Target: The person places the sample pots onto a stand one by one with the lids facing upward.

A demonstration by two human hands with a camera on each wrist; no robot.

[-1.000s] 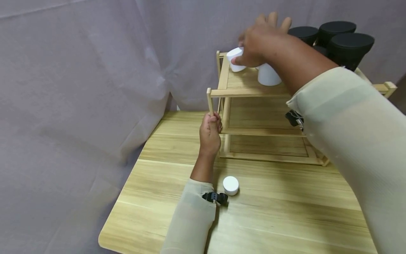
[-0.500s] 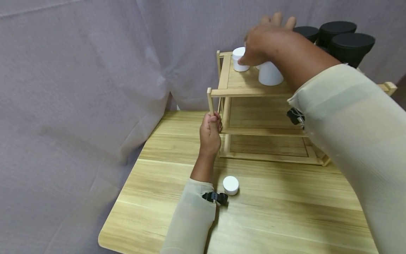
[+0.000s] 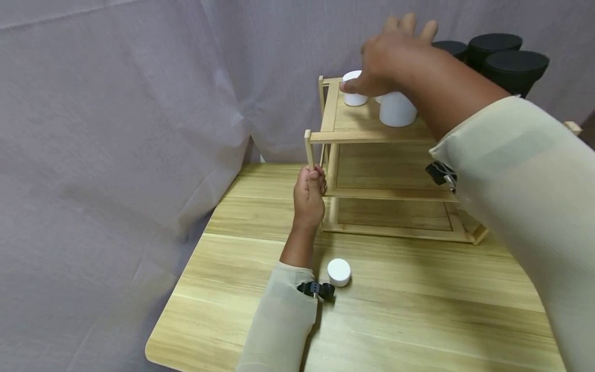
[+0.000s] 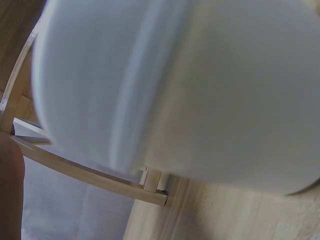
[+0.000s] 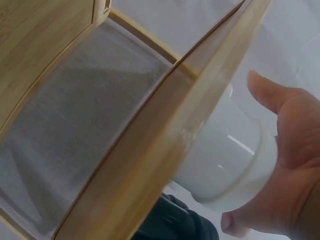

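My left hand (image 3: 309, 199) grips the left front post of a three-tier bamboo rack (image 3: 372, 137). On the top tier, towards its back left corner, an upright white lidded jar (image 3: 355, 99) stands with the thumb of my right hand (image 3: 390, 59) overlapping it. The other right fingers stretch up and apart. Under that wrist is a second white jar (image 3: 397, 111), also seen as a white jar (image 5: 225, 150) behind the shelf edge. A glimpse of white between the two jars is mostly hidden by the hand. A small white jar (image 3: 339, 272) sits on the table beside my left sleeve, filling much of the left wrist view.
Several black flared containers (image 3: 515, 64) crowd the right of the top tier, partly behind my right arm. A grey curtain (image 3: 139, 129) hangs behind and to the left. The wooden table (image 3: 223, 289) ends in a rounded front left corner.
The back left jar, tilted in my right fingers a second ago, now stands upright slightly further right. My right hand has shifted right and loosened from it. The left hand keeps its grip.
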